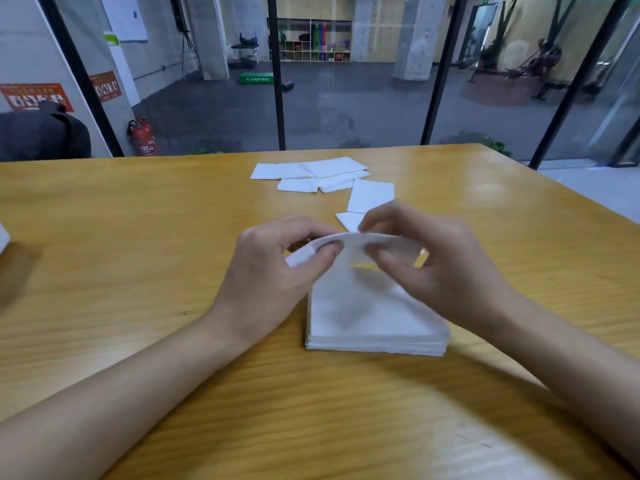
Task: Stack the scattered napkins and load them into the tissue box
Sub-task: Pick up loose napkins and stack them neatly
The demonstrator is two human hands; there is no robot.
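Wooden table (138, 237) is carrying everything. White stack of napkins (374, 323) is lying near the middle of it, between the two forearms. Loose napkins (311, 174) are lying scattered toward the far side, well apart from the stack. Left hand (273, 271) and right hand (446, 268) are hovering above the stack, each pinching one end of a single napkin (346, 239) between curled fingers and thumb.

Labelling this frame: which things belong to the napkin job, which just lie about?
Job: bent white paper napkin held by left hand and right hand; white napkin stack; scattered white napkins.
Lying about: red fire extinguisher; dark backpack.
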